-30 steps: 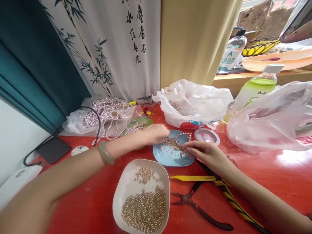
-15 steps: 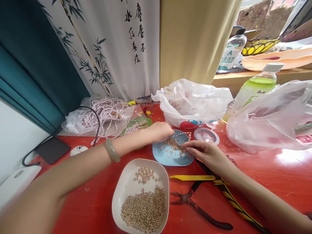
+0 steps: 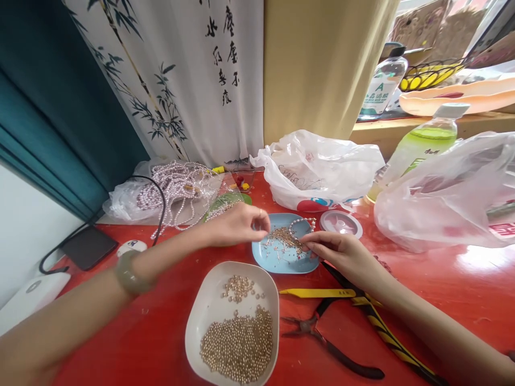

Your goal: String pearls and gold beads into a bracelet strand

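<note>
My left hand (image 3: 241,224) is over the left edge of a blue plate (image 3: 281,262), its fingers curled together; anything in them is too small to make out. On that plate lie a heap of thin gold-coloured metal pins (image 3: 285,236) and a small loop of pearly beads (image 3: 313,221). At the plate's right side, thumb and fingertips of my right hand (image 3: 338,251) are pinched together beside the heap, and what they hold is hidden. Closer to me, a white tray (image 3: 195,321) contains many gold beads (image 3: 237,346) and a smaller group of paler beads (image 3: 237,288).
Yellow tweezers (image 3: 316,293), black-handled pliers (image 3: 309,326) and a black-and-yellow tool (image 3: 386,338) lie right of the tray. Strands of pink beads (image 3: 169,185) lie at the back left. Plastic bags (image 3: 317,161), a round lid (image 3: 341,225) and a drink bottle (image 3: 432,136) stand behind.
My left hand has drawn back leftward from above the plate, uncovering more of it. The right hand has stayed in place with its fingers pinched.
</note>
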Demonstrator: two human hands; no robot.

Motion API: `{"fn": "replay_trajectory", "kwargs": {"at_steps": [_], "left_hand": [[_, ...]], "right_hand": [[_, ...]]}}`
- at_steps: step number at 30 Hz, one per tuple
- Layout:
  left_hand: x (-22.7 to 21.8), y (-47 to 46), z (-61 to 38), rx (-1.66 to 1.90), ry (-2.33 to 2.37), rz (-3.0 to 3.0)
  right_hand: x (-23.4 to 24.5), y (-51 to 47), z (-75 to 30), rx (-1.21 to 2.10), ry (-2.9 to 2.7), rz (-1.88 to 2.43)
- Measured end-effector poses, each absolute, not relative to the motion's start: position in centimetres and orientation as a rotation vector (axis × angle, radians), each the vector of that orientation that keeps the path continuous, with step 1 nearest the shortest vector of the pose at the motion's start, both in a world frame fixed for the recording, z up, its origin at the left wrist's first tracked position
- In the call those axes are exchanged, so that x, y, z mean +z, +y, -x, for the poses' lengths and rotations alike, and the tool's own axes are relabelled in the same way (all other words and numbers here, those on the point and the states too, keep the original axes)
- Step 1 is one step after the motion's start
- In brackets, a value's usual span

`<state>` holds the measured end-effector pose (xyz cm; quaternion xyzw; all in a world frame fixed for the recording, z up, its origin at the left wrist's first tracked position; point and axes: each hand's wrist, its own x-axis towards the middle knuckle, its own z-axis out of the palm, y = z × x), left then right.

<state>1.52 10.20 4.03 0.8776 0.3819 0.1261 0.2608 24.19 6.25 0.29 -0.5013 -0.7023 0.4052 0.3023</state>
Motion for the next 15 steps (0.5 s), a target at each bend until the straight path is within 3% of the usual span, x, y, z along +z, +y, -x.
{"fn": "replay_trajectory", "kwargs": {"at_steps": [8,15], "left_hand": [[4.2,4.7,3.3,-0.025,1.027,-2.368],[4.3,5.4,4.6,0.025,1.006,-2.318]], "right_hand": [[-0.1,6.4,-24.2,1.045,-1.895,1.322],[0.0,6.5,-24.2,1.045,-1.903,1.342]]}}
